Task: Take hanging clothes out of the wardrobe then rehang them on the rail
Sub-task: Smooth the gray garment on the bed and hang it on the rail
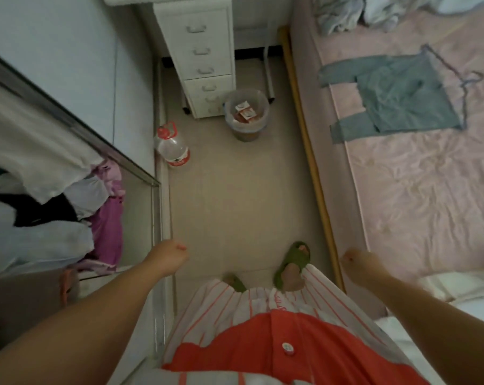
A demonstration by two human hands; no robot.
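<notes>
Clothes in white, black and purple fabric (54,207) hang inside the wardrobe; the left hand (168,257), loosely curled and empty, should reach hanger-first (right hand (359,262) relaxed, empty).

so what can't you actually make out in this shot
Head view only:
- Wardrobe rail: above the top edge; only the lower parts of the hanging clothes show.
- Left hand: fingers curl away from the camera, so anything inside is hidden.
- Hanger in the blue top on the bed: mostly under the fabric.
- Packets in the bin: print too small.
</notes>
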